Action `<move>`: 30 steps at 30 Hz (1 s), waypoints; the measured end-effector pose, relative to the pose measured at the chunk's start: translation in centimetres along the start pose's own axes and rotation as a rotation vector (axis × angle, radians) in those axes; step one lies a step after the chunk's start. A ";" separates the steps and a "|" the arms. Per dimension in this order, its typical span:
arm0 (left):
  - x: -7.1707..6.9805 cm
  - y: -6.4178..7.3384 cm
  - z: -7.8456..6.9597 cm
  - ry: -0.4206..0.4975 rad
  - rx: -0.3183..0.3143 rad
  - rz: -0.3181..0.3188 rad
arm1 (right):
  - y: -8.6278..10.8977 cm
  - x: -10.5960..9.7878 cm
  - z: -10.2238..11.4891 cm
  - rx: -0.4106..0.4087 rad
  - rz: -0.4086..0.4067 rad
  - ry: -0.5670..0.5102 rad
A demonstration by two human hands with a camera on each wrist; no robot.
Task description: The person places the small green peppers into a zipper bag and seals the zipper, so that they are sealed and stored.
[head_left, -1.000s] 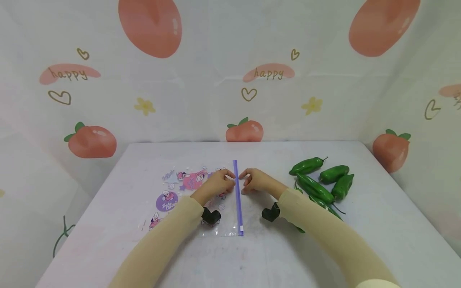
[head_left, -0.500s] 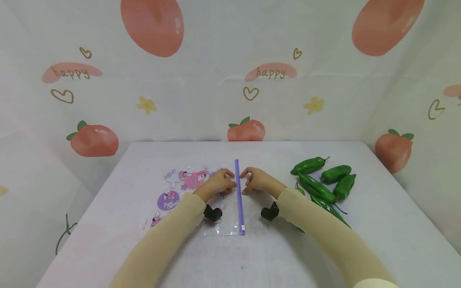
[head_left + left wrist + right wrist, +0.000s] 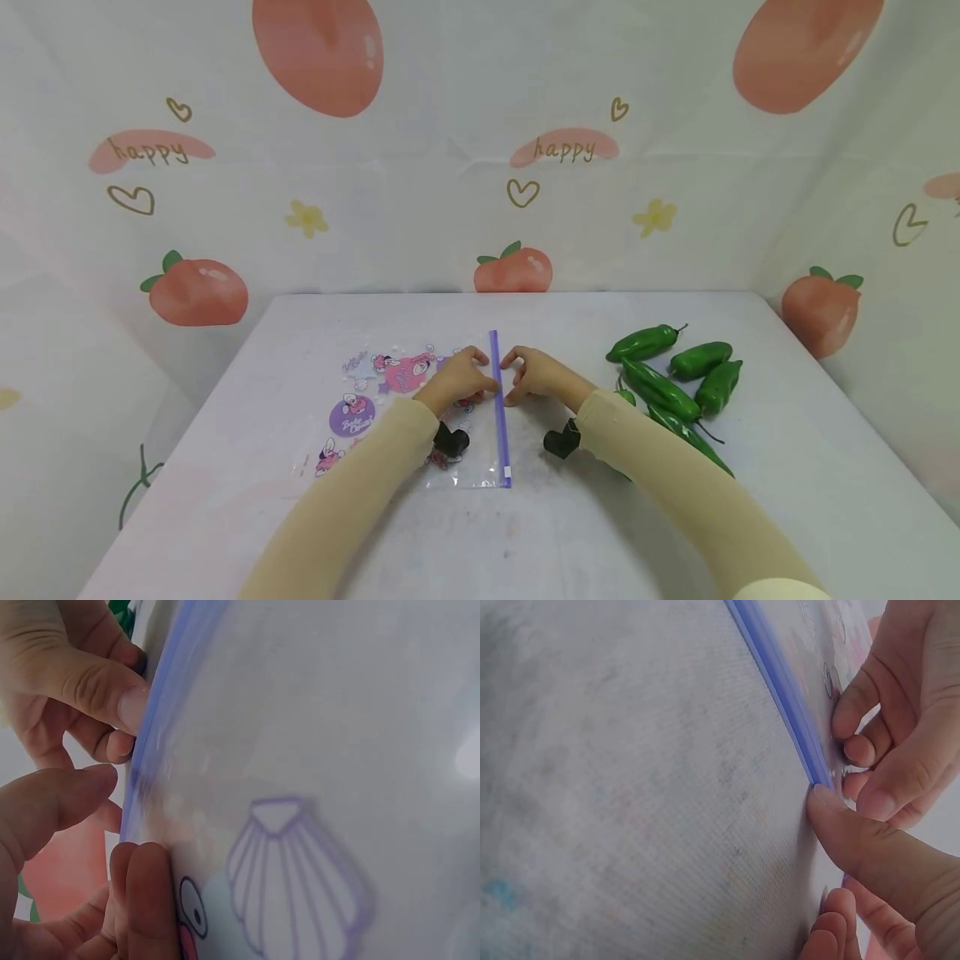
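A clear zip bag (image 3: 480, 454) with pink and purple prints lies flat on the table, its purple zip strip (image 3: 502, 433) running along the right side. Over the bag, my left hand (image 3: 457, 379) has its bent fingers beside the strip, thumb and fingertips apart in the left wrist view. From the other side, my right hand (image 3: 542, 375) reaches the strip. Its thumb (image 3: 847, 825) touches the strip's edge in the right wrist view. A gap shows between the right thumb and forefinger in the head view. The bag's lower left part is hidden by my left sleeve.
Several green peppers (image 3: 660, 390) lie on the right of the white table (image 3: 420, 550), partly behind my right sleeve. A white slider (image 3: 507, 472) sits at the strip's near end. A printed cloth (image 3: 420, 167) hangs behind the table.
My left hand and sleeve have shifted slightly right, closer to the zip strip. The right hand has stayed almost still beside it. The bag and the peppers look unmoved.
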State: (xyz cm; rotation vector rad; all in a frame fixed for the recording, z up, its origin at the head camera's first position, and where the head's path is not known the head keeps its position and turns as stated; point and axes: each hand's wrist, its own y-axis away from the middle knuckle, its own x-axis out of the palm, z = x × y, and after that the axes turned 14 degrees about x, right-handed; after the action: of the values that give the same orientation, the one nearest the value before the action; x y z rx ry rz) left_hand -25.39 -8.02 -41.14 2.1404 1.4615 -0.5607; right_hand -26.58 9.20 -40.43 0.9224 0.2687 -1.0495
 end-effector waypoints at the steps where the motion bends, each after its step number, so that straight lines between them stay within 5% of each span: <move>1: 0.1 0.0 0.0 -0.007 -0.002 -0.003 | 0.1 0.0 0.0 -0.003 0.004 -0.003; 30: 1.1 -0.4 -0.6 -0.165 -0.014 -0.062 | -0.2 0.3 0.3 0.028 -0.040 0.030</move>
State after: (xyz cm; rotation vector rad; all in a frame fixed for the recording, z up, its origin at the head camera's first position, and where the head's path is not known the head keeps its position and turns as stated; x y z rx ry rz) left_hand -25.36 -6.70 -41.38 1.9920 1.4404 -0.7294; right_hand -26.64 8.79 -40.52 0.9619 0.2988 -1.0791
